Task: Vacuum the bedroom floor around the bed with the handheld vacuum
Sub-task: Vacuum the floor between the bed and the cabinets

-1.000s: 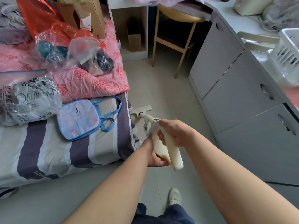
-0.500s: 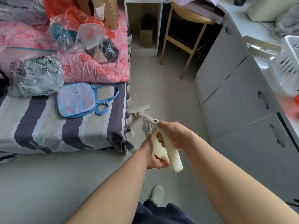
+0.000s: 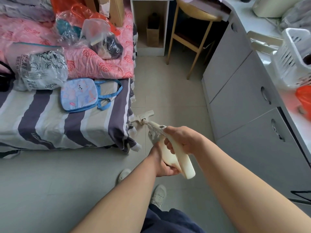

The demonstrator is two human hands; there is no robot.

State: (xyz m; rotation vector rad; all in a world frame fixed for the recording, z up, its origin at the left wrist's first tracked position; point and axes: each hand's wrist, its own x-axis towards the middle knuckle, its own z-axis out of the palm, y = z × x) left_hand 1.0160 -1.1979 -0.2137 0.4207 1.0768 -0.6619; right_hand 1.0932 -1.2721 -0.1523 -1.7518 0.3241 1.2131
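I hold a cream handheld vacuum [image 3: 178, 158] out in front of me with both hands. My right hand [image 3: 182, 140] grips its handle from above. My left hand [image 3: 164, 163] grips the vacuum's body from below, its fingers partly hidden. The wand runs down to a white floor head [image 3: 144, 116] lying on the grey tiled floor [image 3: 171, 91], right beside the bed's near corner. The bed [image 3: 50, 125] with a striped grey and purple sheet fills the left side.
On the bed lie a pink quilt [image 3: 94, 64], a blue child's bag [image 3: 80, 95] and several plastic bags. Grey drawers [image 3: 244, 105] line the right, with a white basket [image 3: 296, 56] on top. A wooden chair [image 3: 193, 36] and white shelf [image 3: 149, 26] stand ahead. My shoes [image 3: 158, 195] are below.
The view has shifted back from the bed, so more floor in front of it and both shoes show. The floor head stays by the bed's corner. Both grips are unchanged.
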